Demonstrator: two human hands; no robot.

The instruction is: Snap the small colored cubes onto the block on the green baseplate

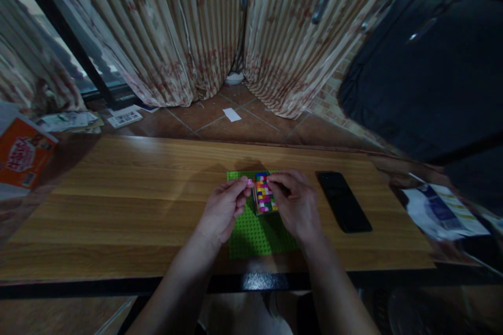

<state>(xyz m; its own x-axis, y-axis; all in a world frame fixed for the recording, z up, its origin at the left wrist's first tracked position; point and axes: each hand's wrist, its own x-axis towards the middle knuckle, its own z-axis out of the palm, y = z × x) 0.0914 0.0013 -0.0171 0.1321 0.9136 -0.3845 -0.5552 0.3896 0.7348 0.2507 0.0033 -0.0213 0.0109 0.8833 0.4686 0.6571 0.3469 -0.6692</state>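
A green studded baseplate lies on the wooden table. On it is a small clear-walled box or block packed with rows of bright toy bricks in pink, yellow, orange, blue, green and white. My left hand, just left of the bricks, pinches a small pink brick between thumb and forefinger. My right hand bends over the right side of the bricks, its thumb and forefinger closed together at their upper right edge. Whatever those fingertips grip is hidden.
To the right of the baseplate lies a black phone on the table. An orange and white carton stands off the left end. Beyond the right end is a plastic packet. Curtains hang behind the tiled floor.
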